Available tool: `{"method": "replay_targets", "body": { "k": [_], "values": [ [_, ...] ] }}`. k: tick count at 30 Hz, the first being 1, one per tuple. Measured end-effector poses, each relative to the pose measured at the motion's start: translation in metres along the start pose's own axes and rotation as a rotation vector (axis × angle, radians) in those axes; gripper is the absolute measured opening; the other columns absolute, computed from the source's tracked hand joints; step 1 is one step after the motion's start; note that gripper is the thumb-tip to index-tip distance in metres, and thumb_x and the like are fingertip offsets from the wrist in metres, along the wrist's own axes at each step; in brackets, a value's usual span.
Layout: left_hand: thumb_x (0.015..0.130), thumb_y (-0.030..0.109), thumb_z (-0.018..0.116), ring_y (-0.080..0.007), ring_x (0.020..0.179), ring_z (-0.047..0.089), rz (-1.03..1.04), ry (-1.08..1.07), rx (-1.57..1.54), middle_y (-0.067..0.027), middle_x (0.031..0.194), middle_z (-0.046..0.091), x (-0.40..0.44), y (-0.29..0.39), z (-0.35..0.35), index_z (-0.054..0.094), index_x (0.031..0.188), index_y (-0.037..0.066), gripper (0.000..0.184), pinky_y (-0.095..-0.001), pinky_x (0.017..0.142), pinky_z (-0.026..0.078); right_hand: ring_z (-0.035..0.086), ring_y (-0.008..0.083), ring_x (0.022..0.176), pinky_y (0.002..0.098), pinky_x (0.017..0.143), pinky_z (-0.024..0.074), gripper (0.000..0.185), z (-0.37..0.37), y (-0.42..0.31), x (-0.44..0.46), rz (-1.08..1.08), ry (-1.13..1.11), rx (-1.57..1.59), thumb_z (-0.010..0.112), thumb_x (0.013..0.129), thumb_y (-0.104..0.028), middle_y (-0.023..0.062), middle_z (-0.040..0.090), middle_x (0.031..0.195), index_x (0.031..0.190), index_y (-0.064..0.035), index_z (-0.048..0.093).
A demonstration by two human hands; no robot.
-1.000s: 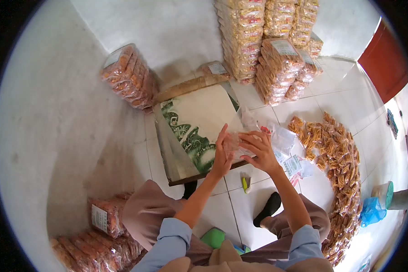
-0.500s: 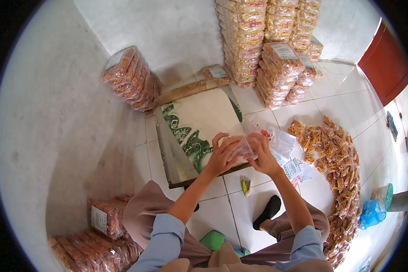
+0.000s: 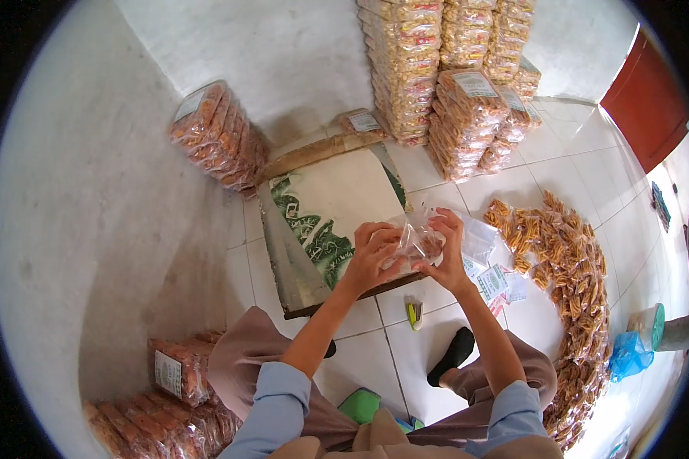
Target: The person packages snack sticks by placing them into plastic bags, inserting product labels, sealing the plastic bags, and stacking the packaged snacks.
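Observation:
A clear plastic bag (image 3: 419, 239) is stretched between my two hands, above the lower right part of a low board (image 3: 344, 191) with a cream and green printed surface. My left hand (image 3: 373, 256) grips the bag's left side with curled fingers. On the right side, my right hand (image 3: 445, 249) has its fingers and thumb round the bag's edge. Whether anything lies inside the bag is hard to tell. Flat clear bags (image 3: 478, 241) and printed labels (image 3: 492, 282) lie on the floor just right of the board.
Small snack packets (image 3: 578, 306) curve along the floor at the right. Tall stacks of bagged snacks (image 3: 406, 69) stand at the back, with more stacks at left (image 3: 216, 138) and lower left (image 3: 180, 371). A yellow-green stapler (image 3: 414, 314) lies between my feet.
My hands have moved apart, opening out the clear bag that was bunched between them. My left hand's fingers have curled from nearly straight.

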State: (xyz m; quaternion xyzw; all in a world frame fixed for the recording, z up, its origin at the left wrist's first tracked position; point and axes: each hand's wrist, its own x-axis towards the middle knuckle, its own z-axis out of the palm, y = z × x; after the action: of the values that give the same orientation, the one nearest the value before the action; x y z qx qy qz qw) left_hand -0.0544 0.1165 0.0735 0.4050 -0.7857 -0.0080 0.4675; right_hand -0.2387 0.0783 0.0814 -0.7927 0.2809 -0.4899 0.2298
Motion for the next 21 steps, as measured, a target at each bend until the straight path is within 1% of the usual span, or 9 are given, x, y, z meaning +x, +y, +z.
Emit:
{"method": "replay_targets", "body": {
  "k": [4,7,9,11,13,15,17,19,21],
  "values": [
    [0.061,0.015,0.068,-0.0267,0.099,0.047,0.042,-0.063,0.018,-0.006,0.1,0.053,0.006,0.0,-0.007,0.058,0.087,0.009,0.028,-0.0426,0.085,0.032,0.035,0.0313,0.111,0.0435,0.092,0.0319,0.071,-0.007,0.0,0.003,-0.021,-0.088,-0.038,0.08,0.057,-0.032,0.0167,0.031,0.123,0.113,-0.01,0.043],
    [0.062,0.015,0.068,-0.0258,0.1,0.047,0.043,-0.077,0.014,-0.005,0.101,0.053,0.005,-0.002,-0.006,0.058,0.086,0.011,0.027,-0.0427,0.085,0.031,0.036,0.0308,0.11,0.0426,0.092,0.0322,0.069,-0.007,-0.003,0.005,0.039,-0.183,0.008,0.08,0.056,-0.031,0.0153,0.029,0.125,0.113,-0.0106,0.045],
    [0.064,0.018,0.068,-0.024,0.101,0.047,0.033,-0.084,0.023,-0.003,0.102,0.053,0.005,-0.003,-0.007,0.058,0.087,0.012,0.026,-0.042,0.086,0.03,0.034,0.0309,0.112,0.0396,0.092,0.0349,0.067,-0.011,-0.014,0.009,0.206,-0.138,0.033,0.081,0.054,-0.029,0.013,0.028,0.126,0.108,-0.0061,0.048],
    [0.066,0.02,0.067,-0.0223,0.102,0.046,0.02,-0.093,0.027,-0.001,0.102,0.053,0.004,-0.002,-0.007,0.059,0.089,0.013,0.026,-0.0414,0.088,0.029,0.035,0.0299,0.112,0.0388,0.091,0.0361,0.065,-0.011,-0.011,0.008,0.219,-0.188,0.052,0.081,0.054,-0.027,0.0129,0.028,0.127,0.107,-0.0052,0.049],
    [0.062,0.016,0.068,-0.0243,0.101,0.047,0.036,-0.079,0.038,-0.0036,0.101,0.053,0.007,-0.001,-0.007,0.056,0.094,0.013,0.034,-0.0413,0.085,0.029,0.036,0.0289,0.112,0.0381,0.09,0.0373,0.064,-0.01,-0.009,0.007,0.23,-0.238,0.072,0.081,0.054,-0.024,0.0127,0.028,0.127,0.106,-0.0044,0.05],
    [0.063,0.018,0.068,-0.0245,0.101,0.047,0.03,-0.092,0.056,-0.0038,0.102,0.053,0.006,-0.003,-0.007,0.056,0.096,0.012,0.036,-0.0411,0.086,0.028,0.041,0.0273,0.106,0.0364,0.086,0.0404,0.049,-0.008,-0.009,0.007,0.247,-0.174,0.15,0.079,0.057,-0.017,0.0129,0.031,0.125,0.098,-0.0063,0.054],
    [0.063,0.02,0.068,-0.0248,0.101,0.047,0.024,-0.107,0.073,-0.004,0.102,0.053,0.004,-0.003,-0.007,0.055,0.097,0.011,0.037,-0.0408,0.086,0.028,0.043,0.0259,0.103,0.0354,0.084,0.0411,0.042,-0.009,-0.007,0.005,0.185,-0.143,0.081,0.078,0.058,-0.013,0.0119,0.036,0.121,0.093,-0.0051,0.056],
    [0.065,0.025,0.067,-0.0251,0.102,0.047,-0.134,-0.141,-0.024,-0.0058,0.105,0.053,0.004,0.001,-0.008,0.054,0.099,0.009,0.04,-0.0398,0.087,0.028,0.045,0.0246,0.1,0.0344,0.083,0.0417,0.035,-0.006,-0.004,0.003,0.123,-0.111,0.012,0.076,0.059,-0.009,0.0109,0.04,0.118,0.088,-0.0039,0.057],
    [0.068,0.029,0.066,-0.0256,0.102,0.047,-0.164,-0.09,-0.075,-0.0066,0.106,0.052,0.004,0.003,-0.006,0.053,0.103,0.008,0.044,-0.0405,0.089,0.027,0.049,0.0233,0.094,0.0334,0.08,0.0422,0.024,0.002,-0.002,-0.004,0.184,0.022,0.036,0.074,0.061,-0.005,0.009,0.047,0.11,0.079,-0.0028,0.058]
  ]
}}
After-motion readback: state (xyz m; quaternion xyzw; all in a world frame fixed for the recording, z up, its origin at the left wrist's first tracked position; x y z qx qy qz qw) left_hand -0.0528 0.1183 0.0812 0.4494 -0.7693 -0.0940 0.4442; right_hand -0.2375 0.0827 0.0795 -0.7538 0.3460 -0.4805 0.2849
